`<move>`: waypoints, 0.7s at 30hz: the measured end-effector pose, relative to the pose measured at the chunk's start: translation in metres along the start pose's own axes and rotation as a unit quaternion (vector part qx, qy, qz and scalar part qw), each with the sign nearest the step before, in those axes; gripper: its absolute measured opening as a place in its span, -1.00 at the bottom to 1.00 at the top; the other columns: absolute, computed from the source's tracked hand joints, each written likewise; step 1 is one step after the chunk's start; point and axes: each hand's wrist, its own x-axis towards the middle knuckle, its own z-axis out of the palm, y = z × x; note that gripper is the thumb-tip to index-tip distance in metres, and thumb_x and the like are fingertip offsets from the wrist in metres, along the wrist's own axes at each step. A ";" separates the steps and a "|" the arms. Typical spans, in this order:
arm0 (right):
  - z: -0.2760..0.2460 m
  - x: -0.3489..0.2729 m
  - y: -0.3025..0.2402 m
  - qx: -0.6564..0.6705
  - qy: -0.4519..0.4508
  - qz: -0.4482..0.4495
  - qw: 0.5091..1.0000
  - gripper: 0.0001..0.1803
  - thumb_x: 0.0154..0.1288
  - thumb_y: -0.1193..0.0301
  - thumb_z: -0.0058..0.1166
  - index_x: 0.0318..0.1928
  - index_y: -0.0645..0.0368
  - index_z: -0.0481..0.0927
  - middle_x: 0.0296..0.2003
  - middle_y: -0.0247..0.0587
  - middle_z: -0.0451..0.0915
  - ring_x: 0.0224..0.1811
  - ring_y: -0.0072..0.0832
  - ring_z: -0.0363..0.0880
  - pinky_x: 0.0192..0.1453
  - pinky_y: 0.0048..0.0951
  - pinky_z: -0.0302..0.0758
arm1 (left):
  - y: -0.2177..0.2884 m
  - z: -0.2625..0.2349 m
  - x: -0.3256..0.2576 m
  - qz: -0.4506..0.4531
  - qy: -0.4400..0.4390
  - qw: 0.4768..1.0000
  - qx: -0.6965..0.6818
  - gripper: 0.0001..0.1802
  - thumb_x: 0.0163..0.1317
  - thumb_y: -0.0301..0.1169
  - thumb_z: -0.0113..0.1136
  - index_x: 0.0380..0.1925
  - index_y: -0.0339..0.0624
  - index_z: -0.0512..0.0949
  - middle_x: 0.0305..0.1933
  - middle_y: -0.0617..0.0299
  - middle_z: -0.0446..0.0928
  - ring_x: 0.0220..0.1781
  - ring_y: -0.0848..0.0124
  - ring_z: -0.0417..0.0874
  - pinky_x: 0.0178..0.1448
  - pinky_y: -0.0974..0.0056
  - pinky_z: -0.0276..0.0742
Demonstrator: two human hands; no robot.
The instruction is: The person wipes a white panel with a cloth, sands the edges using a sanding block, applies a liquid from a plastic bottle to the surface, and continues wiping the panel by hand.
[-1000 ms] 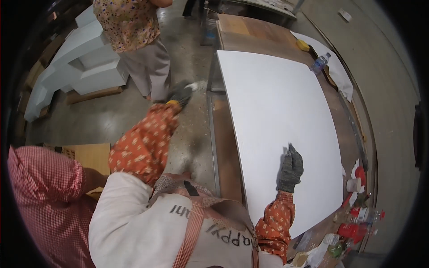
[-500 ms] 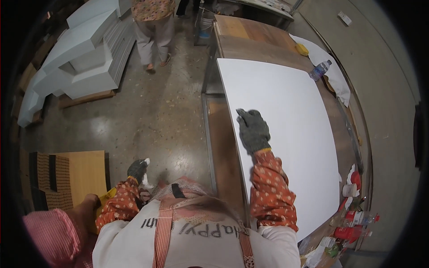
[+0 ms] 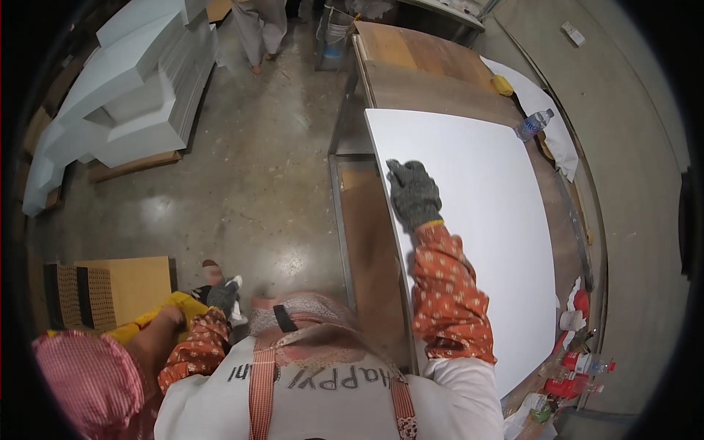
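Note:
My right hand [image 3: 415,192], in a dark grey knit glove, rests on a large white panel [image 3: 484,213] near its left edge. Its fingers are curled together, and whatever they may pinch is hidden. The panel lies flat on a brown worktable [image 3: 447,84]. Low on my left side, my left hand [image 3: 222,295], gloved alike, is closed around a crumpled white cloth [image 3: 236,302], apart from the panel. Patterned orange sleeves cover both my forearms.
A person in a pink checked cap [image 3: 92,381] is close at my left, by tan boards [image 3: 132,290]. Stacked white panels [image 3: 147,81] stand far left; another person [image 3: 258,33] is beyond. Bottles [image 3: 576,385] and a water bottle [image 3: 534,125] line the table's right side.
My right hand has slid farther along the panel's left edge. My left hand stays low with the cloth. The far person has walked away; the capped person's arm has come nearer my left sleeve.

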 end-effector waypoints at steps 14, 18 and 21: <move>-0.010 0.020 0.004 -0.014 -0.005 -0.059 0.998 -0.69 0.37 0.21 -0.07 0.07 -0.18 0.55 -0.13 -0.15 0.52 -0.18 -0.20 0.57 -0.13 -0.09 0.51 | 0.102 0.035 0.031 -0.095 0.003 0.996 0.005 -0.66 0.28 -0.20 0.16 -0.09 -0.19 0.62 -0.20 0.20 0.63 -0.16 0.40 0.58 0.01 0.32 0.45; -0.004 -0.040 0.027 0.009 0.011 -0.136 0.991 -0.63 0.33 0.22 -0.01 0.14 -0.16 0.52 -0.11 -0.17 0.50 -0.15 -0.26 0.56 -0.19 -0.09 0.52 | 0.080 0.035 0.025 -0.037 0.086 0.995 -0.024 -0.54 0.24 0.02 0.14 -0.13 -0.13 0.64 -0.28 0.00 0.64 -0.32 0.22 0.65 -0.16 0.24 0.49; -0.018 -0.031 0.022 -0.008 -0.001 -0.118 0.993 -0.64 0.34 0.24 -0.01 0.13 -0.13 0.49 -0.14 -0.17 0.50 -0.16 -0.27 0.55 -0.25 -0.09 0.51 | 0.093 0.034 0.028 -0.078 0.063 0.995 0.003 -0.53 0.23 0.01 0.16 -0.10 -0.15 0.62 -0.22 0.01 0.64 -0.22 0.24 0.62 -0.07 0.25 0.47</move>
